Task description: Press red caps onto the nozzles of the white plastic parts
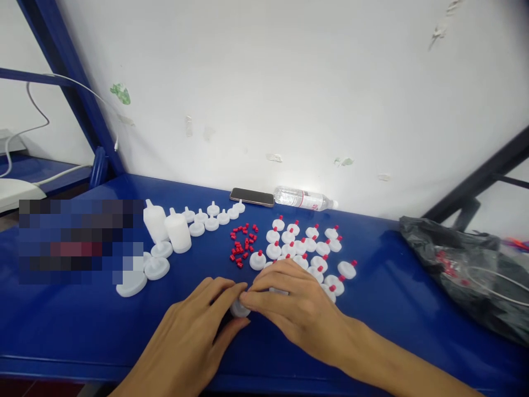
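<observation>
A white plastic nozzle cap [240, 309] is gripped between the thumb and fingers of my left hand [196, 317], low over the front of the table. My right hand [300, 303] pinches at the top of that cap; its fingertips hide the nozzle and whatever they hold there. Just beyond my hands lies a loose cluster of small red tip caps [247, 242]. Many white nozzle caps with red tips [273, 251] stand or lean behind and to the right of my right hand, which covers some of them. White nozzle caps without red tips [211, 223] are grouped at the left.
Two white bottles with nozzles [178, 232] stand at the left, near wide white lids [157, 268]. Against the wall lie a phone [252, 197] and a clear plastic bottle [301, 198]. A dark plastic bag [467, 270] sits at the right. A blurred patch covers the far left.
</observation>
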Action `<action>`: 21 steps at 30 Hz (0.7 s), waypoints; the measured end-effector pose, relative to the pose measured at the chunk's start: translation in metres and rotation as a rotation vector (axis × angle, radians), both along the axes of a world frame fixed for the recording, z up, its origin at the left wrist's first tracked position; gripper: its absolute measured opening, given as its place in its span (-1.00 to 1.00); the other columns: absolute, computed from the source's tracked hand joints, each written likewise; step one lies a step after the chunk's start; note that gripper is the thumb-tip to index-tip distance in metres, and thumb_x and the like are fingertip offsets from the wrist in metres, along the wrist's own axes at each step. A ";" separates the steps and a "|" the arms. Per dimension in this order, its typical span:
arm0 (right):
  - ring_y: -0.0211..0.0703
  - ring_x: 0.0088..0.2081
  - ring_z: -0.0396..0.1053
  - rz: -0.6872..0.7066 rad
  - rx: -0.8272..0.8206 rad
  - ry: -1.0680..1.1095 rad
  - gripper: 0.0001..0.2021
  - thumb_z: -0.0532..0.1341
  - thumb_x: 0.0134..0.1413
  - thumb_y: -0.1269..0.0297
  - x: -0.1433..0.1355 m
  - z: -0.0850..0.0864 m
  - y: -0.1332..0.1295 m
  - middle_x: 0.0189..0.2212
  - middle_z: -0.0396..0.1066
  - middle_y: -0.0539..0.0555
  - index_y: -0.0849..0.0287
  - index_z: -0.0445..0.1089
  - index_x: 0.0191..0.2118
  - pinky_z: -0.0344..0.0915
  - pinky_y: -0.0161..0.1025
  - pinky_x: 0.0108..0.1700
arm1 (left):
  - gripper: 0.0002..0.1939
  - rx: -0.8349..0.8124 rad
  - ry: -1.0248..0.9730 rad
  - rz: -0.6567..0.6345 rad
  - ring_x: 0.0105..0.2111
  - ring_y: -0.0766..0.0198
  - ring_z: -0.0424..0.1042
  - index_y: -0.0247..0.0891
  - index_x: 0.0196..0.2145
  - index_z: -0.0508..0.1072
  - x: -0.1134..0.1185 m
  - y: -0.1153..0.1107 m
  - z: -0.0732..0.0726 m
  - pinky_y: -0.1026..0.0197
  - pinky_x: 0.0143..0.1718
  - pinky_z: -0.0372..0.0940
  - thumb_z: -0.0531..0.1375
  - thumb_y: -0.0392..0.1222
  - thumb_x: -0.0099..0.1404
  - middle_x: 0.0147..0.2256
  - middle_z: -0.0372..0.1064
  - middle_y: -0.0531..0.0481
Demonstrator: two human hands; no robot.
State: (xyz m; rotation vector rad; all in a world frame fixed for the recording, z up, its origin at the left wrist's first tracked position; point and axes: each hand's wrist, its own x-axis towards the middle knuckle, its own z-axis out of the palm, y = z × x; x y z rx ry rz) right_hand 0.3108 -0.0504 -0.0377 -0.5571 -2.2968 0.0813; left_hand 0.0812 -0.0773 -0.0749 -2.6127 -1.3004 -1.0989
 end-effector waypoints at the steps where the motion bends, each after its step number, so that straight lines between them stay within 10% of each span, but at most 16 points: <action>1: -0.18 -0.15 0.55 0.001 -0.030 0.006 -0.85 0.24 0.52 0.41 -0.001 -0.001 0.000 -0.20 0.67 0.05 0.16 0.60 -0.05 0.47 -0.19 -0.01 | -0.74 -0.013 -0.005 0.016 -0.24 0.19 0.71 -0.01 0.15 0.46 -0.001 0.000 -0.002 0.22 -0.34 0.56 0.09 0.00 0.64 -0.12 0.65 0.05; 21: -0.20 -0.28 0.49 0.000 -0.198 0.059 -0.78 0.27 0.52 0.34 -0.011 -0.015 0.003 -0.34 0.62 0.03 0.15 0.61 -0.24 0.44 -0.17 -0.10 | -0.66 -0.186 -0.117 0.108 -0.59 0.27 0.50 0.04 0.17 0.57 0.001 0.003 0.002 0.28 -0.53 0.36 0.21 -0.01 0.50 -0.48 0.48 0.20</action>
